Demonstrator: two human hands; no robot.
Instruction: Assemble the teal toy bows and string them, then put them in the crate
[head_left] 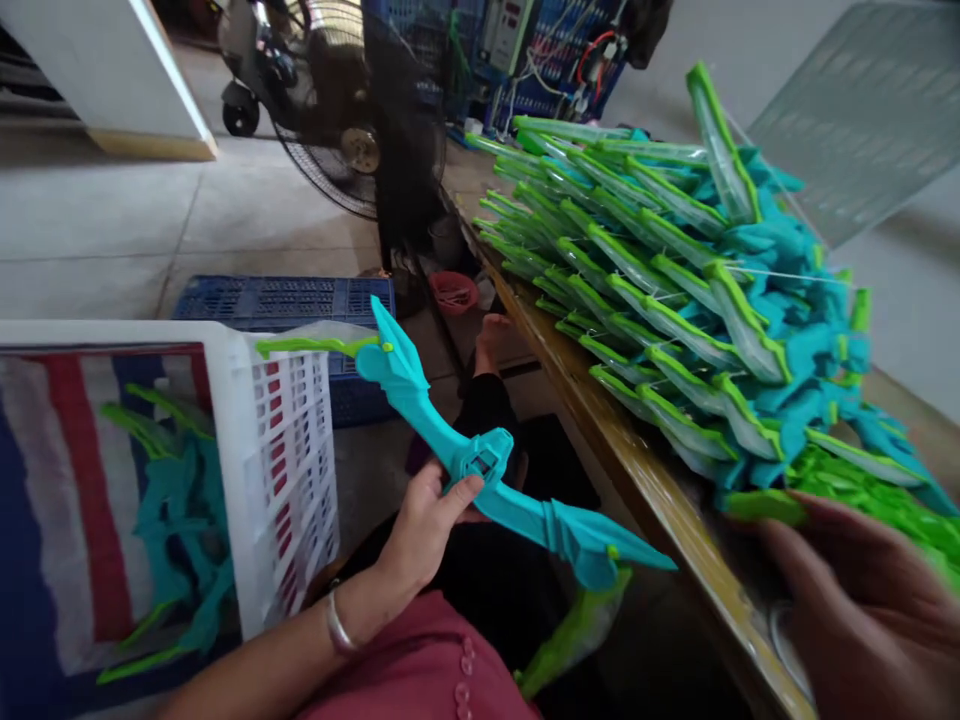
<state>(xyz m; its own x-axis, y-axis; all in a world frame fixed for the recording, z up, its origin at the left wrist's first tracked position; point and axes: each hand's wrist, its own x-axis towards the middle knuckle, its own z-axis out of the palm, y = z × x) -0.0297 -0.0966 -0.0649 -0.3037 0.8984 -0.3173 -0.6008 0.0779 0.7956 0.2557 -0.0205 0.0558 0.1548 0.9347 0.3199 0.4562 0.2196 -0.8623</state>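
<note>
My left hand [427, 520] grips a teal toy bow [480, 460] at its middle handle, over my lap. The bow has green tips, one pointing at the white basket [289, 470], the other hanging down by my knee. My right hand [862, 600] rests on the wooden table [637, 470] at the lower right, fingers touching a green plastic piece [761, 505] at the edge of loose green parts [877, 500]. A large stack of teal and green bows [697, 290] covers the table.
The white basket on my left, lined with a striped bag, holds a few finished bows [172, 520]. A blue crate [292, 300] lies on the floor behind it. A black floor fan [360, 120] stands ahead. A grey mesh panel [870, 110] leans at the far right.
</note>
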